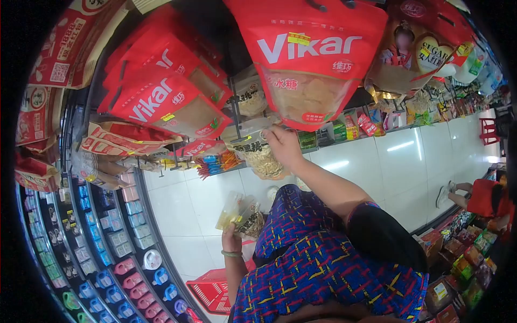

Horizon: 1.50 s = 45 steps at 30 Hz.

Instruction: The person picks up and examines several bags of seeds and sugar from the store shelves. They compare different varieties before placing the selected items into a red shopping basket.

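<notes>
My right hand (284,146) reaches up to the hanging display, its fingers closed on the top edge of a clear bag of pale dried food (262,161) with dark lettering. The bag hangs at the end of a metal hook, with a similar bag (249,97) behind it. Lower down, my left hand (231,240), with a bracelet at the wrist, grips clear plastic food bags (245,215) with pale and darker contents. A large red Vikar pouch (318,59) hangs just above my right hand. More red Vikar pouches (172,105) hang to the left.
Shelves of bottles and boxed goods (118,242) line the left side. A red shopping basket (210,290) stands on the tiled floor (183,210) beside me. Packaged snacks (463,264) fill a display at the lower right, where another person's legs and shoes (447,195) show.
</notes>
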Tool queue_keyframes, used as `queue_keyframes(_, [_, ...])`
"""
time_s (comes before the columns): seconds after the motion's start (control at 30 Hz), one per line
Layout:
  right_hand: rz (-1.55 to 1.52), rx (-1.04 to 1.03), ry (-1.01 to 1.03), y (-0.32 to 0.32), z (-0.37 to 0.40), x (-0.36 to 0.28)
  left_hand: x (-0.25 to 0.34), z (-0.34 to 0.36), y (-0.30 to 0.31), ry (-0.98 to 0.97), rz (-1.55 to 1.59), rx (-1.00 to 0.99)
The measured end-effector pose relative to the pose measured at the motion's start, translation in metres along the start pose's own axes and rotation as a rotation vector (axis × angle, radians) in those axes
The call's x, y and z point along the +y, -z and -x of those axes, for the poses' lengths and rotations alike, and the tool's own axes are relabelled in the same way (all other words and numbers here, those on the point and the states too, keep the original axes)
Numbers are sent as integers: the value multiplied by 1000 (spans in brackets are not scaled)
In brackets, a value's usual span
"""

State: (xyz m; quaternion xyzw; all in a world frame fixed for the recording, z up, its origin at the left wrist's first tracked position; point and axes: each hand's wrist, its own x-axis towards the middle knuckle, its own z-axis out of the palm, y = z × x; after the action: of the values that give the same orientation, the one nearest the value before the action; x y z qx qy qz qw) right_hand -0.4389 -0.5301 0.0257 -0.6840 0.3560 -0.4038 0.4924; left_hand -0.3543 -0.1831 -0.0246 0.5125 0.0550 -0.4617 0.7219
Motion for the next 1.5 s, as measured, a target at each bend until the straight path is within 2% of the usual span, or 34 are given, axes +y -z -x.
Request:
queue_keyframes(0.1, [61,58,28,-3,-3,1,3,-1,-5,2,-33,-12])
queue_keyframes(0.23, [170,36,27,-18,-29,22,13,-2,-25,10,-99,-38])
queue_keyframes(0.3, [245,231,149,-33,-46,37,16,-4,-38,-42,-143,-30])
queue_keyframes(0.33, [244,236,147,-38,-52,43,18,-6,-43,-41,-147,-33])
queue_keyframes(0.4, [416,460,440,-48,-63,53,21,-8,-52,-74,-154,-51])
queue_keyframes(0.43, [416,464,438,-53,-68,59,22,-8,-57,-74,-158,-53])
queue_keyframes(0.5, [251,475,105,-57,-76,60,26,-10,-63,-98,-175,-40])
queue_keyframes(0.53, [250,476,105,-52,-70,63,28,-11,-65,-98,-176,-40])
queue_keyframes(0.6, [87,196,87,-15,-44,24,32,-14,-68,-133,-247,-29])
queue_keyframes(0.67, [-24,130,-70,-12,-9,36,41,-12,-83,-161,-274,-25])
queue_keyframes(0.73, [-425,-327,-391,-18,38,53,45,-17,-91,-187,-301,-16])
queue_keyframes(0.8, [-333,-888,-203,-6,52,34,48,-21,-93,-186,-191,-73])
queue_keyframes(0.83, [-335,-893,-204,-4,54,27,49,-23,-95,-187,-191,-68])
queue_keyframes(0.9, [-837,-1019,-507,-3,56,17,52,-26,-102,-208,-102,-77])
queue_keyframes(0.93, [-932,-1018,-447,-5,55,22,55,-28,-105,-211,-106,-78])
queue_keyframes(1.07, [-900,-995,-355,-5,54,13,57,-30,-114,-198,-42,-51])
queue_keyframes(1.13, [-804,-928,-673,-10,56,20,53,-31,-113,-194,-32,-30])
queue_keyframes(1.2, [-845,-910,-658,-9,59,14,51,-32,-110,-228,-203,-36])
queue_keyframes(1.27, [-889,-895,-649,-14,70,16,51,-29,-116,-253,-209,-19])
queue_keyframes(1.33, [-712,-1014,-612,-25,81,30,51,-27,-118,-283,-211,-1])
queue_keyframes(1.43, [-615,-1031,-703,-32,82,32,51,-26,-113,-278,-124,63])
queue_keyframes(1.5, [-553,-991,-679,-35,82,30,50,-26,-111,-291,-100,86])
